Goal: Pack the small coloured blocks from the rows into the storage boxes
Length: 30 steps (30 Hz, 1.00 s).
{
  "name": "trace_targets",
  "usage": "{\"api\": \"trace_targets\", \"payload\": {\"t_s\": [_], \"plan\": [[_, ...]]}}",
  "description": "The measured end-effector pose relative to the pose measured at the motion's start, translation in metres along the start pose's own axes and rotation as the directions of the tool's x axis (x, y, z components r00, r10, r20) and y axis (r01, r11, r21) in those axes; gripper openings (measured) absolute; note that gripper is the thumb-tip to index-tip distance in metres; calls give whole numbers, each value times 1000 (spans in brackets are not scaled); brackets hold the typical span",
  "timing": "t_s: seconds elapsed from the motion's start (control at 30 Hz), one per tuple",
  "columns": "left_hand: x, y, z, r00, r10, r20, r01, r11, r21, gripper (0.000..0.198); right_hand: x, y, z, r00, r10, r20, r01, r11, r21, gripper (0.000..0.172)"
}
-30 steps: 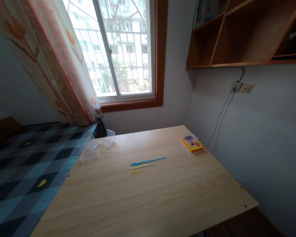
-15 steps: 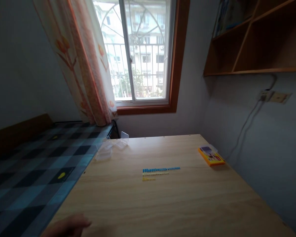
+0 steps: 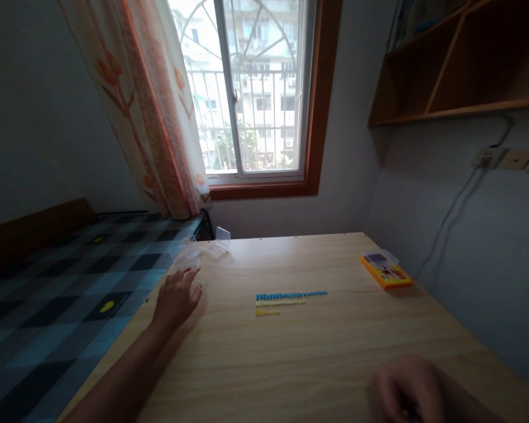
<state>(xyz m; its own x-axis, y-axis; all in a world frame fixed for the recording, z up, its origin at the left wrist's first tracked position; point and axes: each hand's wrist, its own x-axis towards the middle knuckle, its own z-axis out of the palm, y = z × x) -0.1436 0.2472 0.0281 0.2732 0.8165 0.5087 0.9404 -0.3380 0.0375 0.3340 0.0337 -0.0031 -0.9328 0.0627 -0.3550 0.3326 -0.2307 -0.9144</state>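
My left hand (image 3: 177, 295) reaches over the left side of the table, fingers stretched out and apart. Its fingertips are at the near edge of a clear plastic box (image 3: 186, 257); whether they touch it I cannot tell. Close behind stands a second clear plastic box (image 3: 218, 249) with its lid raised. My right hand (image 3: 408, 385), blurred, hovers at the lower right with curled fingers; anything inside is hidden. Mid-table lie three rows of small pieces: a long blue row (image 3: 286, 295), a pale row (image 3: 282, 304) and a short yellow row (image 3: 267, 314), too small to name surely.
An orange-yellow case (image 3: 387, 271) with a printed front lies at the table's right edge, a clear plastic piece behind it. A bed with a checked cover (image 3: 70, 294) adjoins the wooden table (image 3: 264, 364) on the left. A wooden shelf (image 3: 445, 111) hangs at upper right.
My left hand has moved forward from the lower left corner to the clear plastic box. My right hand has come into view at the lower right. The camera view has shifted slightly.
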Motion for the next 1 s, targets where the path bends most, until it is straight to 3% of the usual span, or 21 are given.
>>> {"api": "trace_targets", "payload": {"t_s": [0.1, 0.23, 0.33, 0.47, 0.67, 0.87, 1.0], "plan": [[11, -2, 15, 999, -12, -51, 14, 999, 30, 48, 30, 5, -23, 984, 41, 171, -50, 998, 47, 55], [18, -20, 35, 992, -64, -108, 68, 997, 30, 45, 71, 23, -52, 952, 63, 299, -88, 993, 72, 56], [22, -45, 47, 976, -146, -161, 150, 988, 17, 46, 89, 48, -66, 950, 56, 307, -87, 992, 88, 56], [24, -71, 62, 960, -231, -162, 239, 971, 33, 50, 89, 66, -66, 949, -48, 313, 7, 992, 129, 57], [22, -71, 73, 965, -243, -95, 250, 966, 71, 49, 79, 46, -62, 915, -175, 362, 114, 976, 184, 52], [19, -59, 64, 968, -241, -66, 245, 968, 61, 35, 78, 39, -59, 950, -206, 235, 153, 962, 226, 42], [13, -50, 52, 970, -235, -60, 237, 971, 33, 23, 71, 14, -45, 938, -291, 190, 254, 948, 193, 37]]}}
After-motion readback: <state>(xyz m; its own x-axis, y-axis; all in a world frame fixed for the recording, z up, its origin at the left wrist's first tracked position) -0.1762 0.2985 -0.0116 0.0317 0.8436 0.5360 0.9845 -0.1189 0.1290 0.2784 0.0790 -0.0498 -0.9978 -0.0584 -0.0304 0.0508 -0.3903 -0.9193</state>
